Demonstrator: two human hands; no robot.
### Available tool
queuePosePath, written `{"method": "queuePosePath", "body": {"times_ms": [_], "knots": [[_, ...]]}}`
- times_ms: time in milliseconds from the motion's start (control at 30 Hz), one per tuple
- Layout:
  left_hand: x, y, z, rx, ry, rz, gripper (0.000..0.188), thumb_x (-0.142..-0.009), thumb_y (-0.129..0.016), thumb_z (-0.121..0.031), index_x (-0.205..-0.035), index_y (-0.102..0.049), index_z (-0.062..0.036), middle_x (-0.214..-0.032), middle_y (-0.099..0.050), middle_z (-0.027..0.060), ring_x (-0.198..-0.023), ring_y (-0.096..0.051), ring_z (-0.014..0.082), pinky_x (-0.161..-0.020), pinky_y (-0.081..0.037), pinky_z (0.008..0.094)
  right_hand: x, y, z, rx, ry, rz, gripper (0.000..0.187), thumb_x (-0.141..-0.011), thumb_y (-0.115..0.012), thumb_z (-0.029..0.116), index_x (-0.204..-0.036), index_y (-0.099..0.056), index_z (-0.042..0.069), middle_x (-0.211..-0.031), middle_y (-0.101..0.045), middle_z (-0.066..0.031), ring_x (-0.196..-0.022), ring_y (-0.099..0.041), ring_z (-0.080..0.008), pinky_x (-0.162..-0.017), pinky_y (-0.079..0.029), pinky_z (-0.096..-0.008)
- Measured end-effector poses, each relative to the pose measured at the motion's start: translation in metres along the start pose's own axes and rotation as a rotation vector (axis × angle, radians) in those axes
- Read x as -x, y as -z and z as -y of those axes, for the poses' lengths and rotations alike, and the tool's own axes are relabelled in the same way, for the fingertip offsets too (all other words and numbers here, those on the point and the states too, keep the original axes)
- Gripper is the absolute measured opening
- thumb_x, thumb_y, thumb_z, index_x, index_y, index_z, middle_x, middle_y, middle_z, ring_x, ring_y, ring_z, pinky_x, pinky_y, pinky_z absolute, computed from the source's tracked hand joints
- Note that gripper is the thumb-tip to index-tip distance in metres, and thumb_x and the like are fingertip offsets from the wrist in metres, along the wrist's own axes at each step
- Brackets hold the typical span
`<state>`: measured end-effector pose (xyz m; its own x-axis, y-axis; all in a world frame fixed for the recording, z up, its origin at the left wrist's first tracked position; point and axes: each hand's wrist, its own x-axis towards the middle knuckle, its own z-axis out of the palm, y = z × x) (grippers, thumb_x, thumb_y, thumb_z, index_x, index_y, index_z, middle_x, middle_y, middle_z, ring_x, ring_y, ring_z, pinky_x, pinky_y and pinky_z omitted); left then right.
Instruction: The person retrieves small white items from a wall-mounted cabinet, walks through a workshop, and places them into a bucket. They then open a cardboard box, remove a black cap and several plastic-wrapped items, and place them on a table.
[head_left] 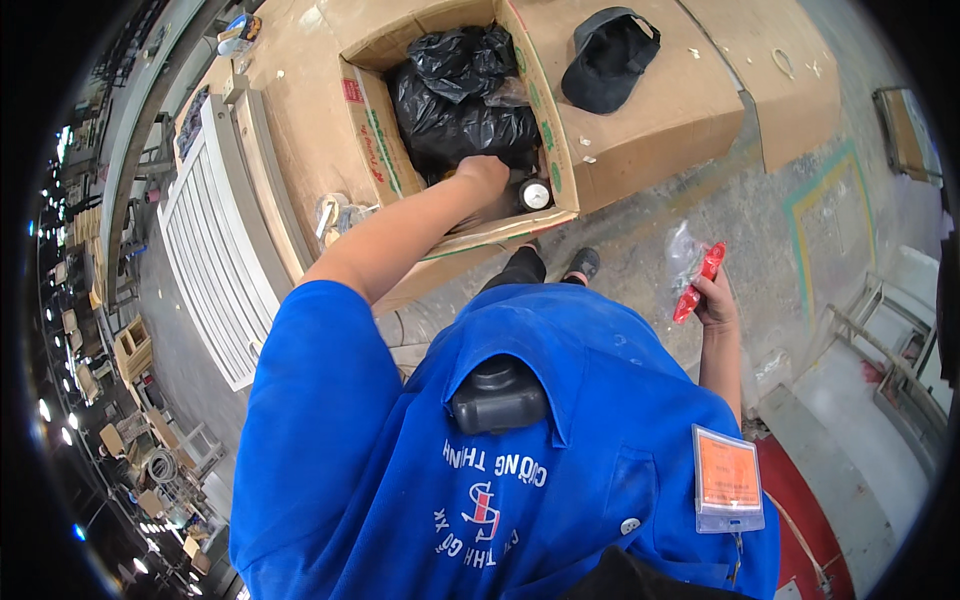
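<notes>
My left hand (485,176) reaches down into an open cardboard box (372,135), at the near edge of a bulging black plastic bag (465,115). Its fingers curl downward, and whatever they hold is hidden. Just right of that hand, a dark round thing with a white disc on top (534,194) sits in the box's near right corner. Out to the right, well away from the box, my right hand (715,302) is closed around a red and clear plastic packet (700,282). The clear part of it sticks out crumpled beyond the fingers.
A black cap (610,62) lies on a cardboard-covered surface (660,125) right of the box. White slatted panels (215,250) lean at the left. A roll of tape (335,215) is near the box's left corner. A metal frame (890,340) stands far right.
</notes>
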<state>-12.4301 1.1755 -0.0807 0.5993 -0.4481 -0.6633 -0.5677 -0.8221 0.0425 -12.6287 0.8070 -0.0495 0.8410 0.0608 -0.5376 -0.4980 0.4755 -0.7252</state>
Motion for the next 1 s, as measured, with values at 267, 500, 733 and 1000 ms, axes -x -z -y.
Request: {"method": "queuePosePath", "body": {"times_ms": [267, 500, 733, 1000], "knots": [[0.049, 0.064, 0.063, 0.514, -0.027, -0.347, 0.021, -0.082, -0.054, -0.020, -0.094, -0.058, -0.0030, -0.089, -0.061, 0.0162, -0.085, -0.059, 0.0304, -0.076, -0.046, 0.0406, 0.016, 0.016, -0.015, -0.046, -0.001, -0.155, 0.053, -0.069, -0.058, 0.006, -0.119, -0.043, 0.000, -0.105, -0.055, -0.0103, -0.095, -0.056, -0.0203, -0.083, -0.047, -0.0332], [0.054, 0.075, 0.049, 1.818, 0.030, -0.036, 0.020, -0.093, -0.042, -0.016, -0.106, -0.052, -0.0039, -0.100, -0.059, 0.0078, -0.087, -0.060, 0.0184, -0.074, -0.053, 0.0311, 0.022, 0.026, -0.012, -0.096, 0.010, -0.233, 0.050, -0.072, -0.057, 0.008, -0.119, -0.044, 0.001, -0.103, -0.056, -0.0084, -0.092, -0.057, -0.0194, -0.081, -0.047, -0.0323], [0.008, 0.016, -0.003, 0.793, -0.257, -0.075, 0.033, -0.075, -0.065, -0.018, -0.102, -0.058, 0.0000, -0.098, -0.059, 0.0172, -0.086, -0.060, 0.0305, -0.077, -0.048, 0.0364, 0.018, 0.027, -0.011, -0.117, 0.020, -0.208, 0.048, -0.072, -0.058, 0.008, -0.118, -0.044, 0.002, -0.101, -0.056, -0.0078, -0.090, -0.058, -0.0186, -0.079, -0.048, -0.0322], [-0.012, 0.016, 0.018, 1.002, -0.257, 0.038, 0.027, -0.069, -0.057, 0.001, -0.096, -0.057, 0.0021, -0.088, -0.059, 0.0131, -0.079, -0.060, 0.0202, -0.068, -0.049, 0.0330, 0.029, 0.034, -0.019, -0.116, 0.041, -0.251, 0.046, -0.073, -0.058, 0.009, -0.116, -0.045, 0.001, -0.100, -0.056, -0.0074, -0.088, -0.058, -0.0189, -0.077, -0.049, -0.0322]]}}
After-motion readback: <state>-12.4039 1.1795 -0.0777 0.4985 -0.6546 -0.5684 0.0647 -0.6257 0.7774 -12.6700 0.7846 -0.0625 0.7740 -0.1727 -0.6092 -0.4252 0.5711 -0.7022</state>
